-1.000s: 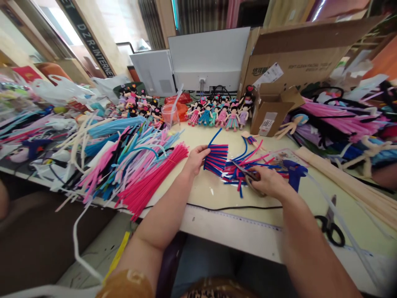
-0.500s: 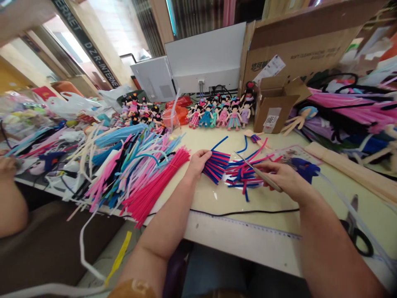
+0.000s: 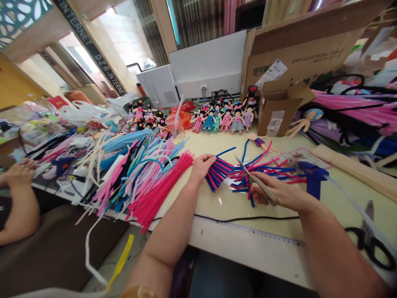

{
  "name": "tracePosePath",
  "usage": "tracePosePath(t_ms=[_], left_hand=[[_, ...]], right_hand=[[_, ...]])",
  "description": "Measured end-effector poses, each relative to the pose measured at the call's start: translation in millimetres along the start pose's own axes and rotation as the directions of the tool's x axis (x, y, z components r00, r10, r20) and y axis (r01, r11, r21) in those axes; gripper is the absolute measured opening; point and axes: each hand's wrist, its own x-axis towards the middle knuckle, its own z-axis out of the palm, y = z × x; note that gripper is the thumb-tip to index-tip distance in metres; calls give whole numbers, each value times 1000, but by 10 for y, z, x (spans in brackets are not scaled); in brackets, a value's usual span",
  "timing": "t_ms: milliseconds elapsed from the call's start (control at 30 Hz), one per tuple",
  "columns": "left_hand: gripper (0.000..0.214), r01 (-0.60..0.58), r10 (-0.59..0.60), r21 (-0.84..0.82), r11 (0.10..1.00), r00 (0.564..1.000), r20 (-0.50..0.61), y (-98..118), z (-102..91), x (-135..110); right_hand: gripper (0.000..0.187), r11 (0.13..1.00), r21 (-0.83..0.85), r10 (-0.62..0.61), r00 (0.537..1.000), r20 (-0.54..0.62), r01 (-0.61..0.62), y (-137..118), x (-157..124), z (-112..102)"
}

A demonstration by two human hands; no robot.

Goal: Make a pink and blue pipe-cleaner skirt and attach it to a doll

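Observation:
My left hand [image 3: 201,167] is closed on a fan of blue and pink pipe cleaners [image 3: 218,171], holding it flat on the cream table [image 3: 235,207]. My right hand [image 3: 279,193] grips a pair of scissors [image 3: 256,182] whose blades point up and left toward the fan. A loose heap of cut blue and pink pipe cleaners [image 3: 263,169] lies just beyond my right hand.
A big pile of coloured pipe cleaners [image 3: 136,174] covers the left. Small dolls [image 3: 223,118] stand in a row before a white monitor [image 3: 207,66]. A blue glue gun [image 3: 313,176], cardboard boxes [image 3: 279,107], black scissors [image 3: 369,240]. Another person's arm [image 3: 18,198] at left.
My right hand has lifted the scissors off the heap and turned the blades toward the fan. The view has shifted; another person's arm has come in at left.

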Motion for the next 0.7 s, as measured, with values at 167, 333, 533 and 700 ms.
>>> tracePosePath(t_ms=[167, 333, 533, 700], left_hand=[[20, -111, 106, 179, 978, 994, 39, 1, 7, -23], [21, -156, 130, 246, 957, 985, 117, -29, 38, -54], [22, -200, 157, 333, 922, 976, 154, -46, 63, -88], [21, -237, 181, 399, 886, 968, 173, -43, 51, -85]], right_hand=[[47, 998, 61, 3, 993, 121, -11, -18, 14, 59], [47, 992, 99, 58, 988, 145, -73, -52, 54, 154], [53, 996, 71, 53, 993, 102, -61, -65, 99, 217], [50, 998, 33, 47, 998, 48, -49, -64, 125, 269]])
